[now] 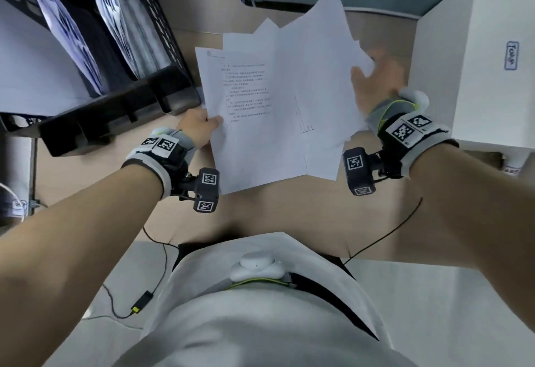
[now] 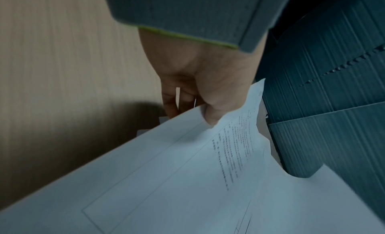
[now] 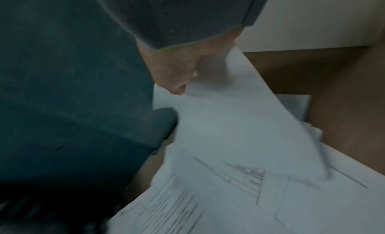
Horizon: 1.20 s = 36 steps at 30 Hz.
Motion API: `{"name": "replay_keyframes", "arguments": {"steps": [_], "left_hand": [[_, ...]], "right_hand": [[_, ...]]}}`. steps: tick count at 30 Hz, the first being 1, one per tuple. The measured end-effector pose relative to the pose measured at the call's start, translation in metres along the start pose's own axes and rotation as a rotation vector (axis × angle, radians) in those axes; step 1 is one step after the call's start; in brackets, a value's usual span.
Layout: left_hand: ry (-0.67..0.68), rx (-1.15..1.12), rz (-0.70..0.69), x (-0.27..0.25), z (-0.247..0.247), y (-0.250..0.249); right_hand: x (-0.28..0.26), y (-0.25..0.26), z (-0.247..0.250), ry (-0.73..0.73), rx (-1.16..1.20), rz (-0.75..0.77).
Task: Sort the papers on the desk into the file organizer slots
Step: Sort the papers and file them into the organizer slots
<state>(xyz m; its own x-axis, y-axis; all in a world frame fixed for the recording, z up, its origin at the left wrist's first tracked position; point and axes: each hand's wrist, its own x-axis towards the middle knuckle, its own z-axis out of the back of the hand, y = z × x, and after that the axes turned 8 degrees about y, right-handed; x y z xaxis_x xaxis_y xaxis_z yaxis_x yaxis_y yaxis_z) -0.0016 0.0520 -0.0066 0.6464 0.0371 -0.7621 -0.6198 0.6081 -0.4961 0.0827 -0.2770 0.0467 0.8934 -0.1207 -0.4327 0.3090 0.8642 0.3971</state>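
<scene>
Over the wooden desk (image 1: pixel 283 216), left hand (image 1: pixel 197 129) pinches the papers (image 1: pixel 260 111), right hand (image 1: pixel 376 82) peels one sheet, better lifted clear before the file organizer (image 1: pixel 115 100).

The papers (image 1: pixel 278 111) at the frame's centre are white, one sheet bearing lines of small black print, another thin ruled lines. At upper left the file organizer (image 1: pixel 150 56) is black with a perforated dot pattern, its filed sheets white with blue-black marks. The worktop (image 1: pixel 289 210) is pale tan woodgrain. The box (image 1: pixel 474 56) at upper right is white with a small blue label. Both wrist bands (image 1: pixel 417 132) carry black-and-white square codes and grey fabric edged yellow-green.
</scene>
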Motion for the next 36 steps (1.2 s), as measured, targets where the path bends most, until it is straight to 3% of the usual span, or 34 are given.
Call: {"name": "replay_keyframes", "arguments": {"steps": [2,7,11,15,23,27,32,36], "left_hand": [[0.023,0.074,0.0,-0.003,0.0,0.0],[0.026,0.074,-0.01,-0.021,-0.003,-0.001],[-0.001,0.108,-0.111,-0.035,-0.001,0.004],[0.002,0.066,-0.026,-0.041,0.003,0.024],[-0.064,-0.085,-0.012,-0.063,0.004,0.037],[-0.098,0.01,-0.056,-0.078,0.017,0.037],[-0.2,0.078,-0.147,-0.091,0.045,0.056],[-0.187,0.053,-0.289,-0.096,0.054,0.052]], "right_hand": [[-0.02,0.029,0.007,0.003,-0.04,0.188],[-0.071,0.057,-0.042,0.251,-0.399,0.482],[-0.081,0.037,-0.082,0.485,-0.668,0.423],[-0.08,0.015,-0.095,0.569,-0.767,0.341],[-0.078,-0.012,-0.083,0.536,-0.578,0.169],[-0.078,-0.002,-0.082,0.495,-0.461,0.137],[-0.088,0.047,-0.09,0.431,-0.306,0.169],[-0.116,0.11,-0.092,0.438,-0.146,0.217]]}}
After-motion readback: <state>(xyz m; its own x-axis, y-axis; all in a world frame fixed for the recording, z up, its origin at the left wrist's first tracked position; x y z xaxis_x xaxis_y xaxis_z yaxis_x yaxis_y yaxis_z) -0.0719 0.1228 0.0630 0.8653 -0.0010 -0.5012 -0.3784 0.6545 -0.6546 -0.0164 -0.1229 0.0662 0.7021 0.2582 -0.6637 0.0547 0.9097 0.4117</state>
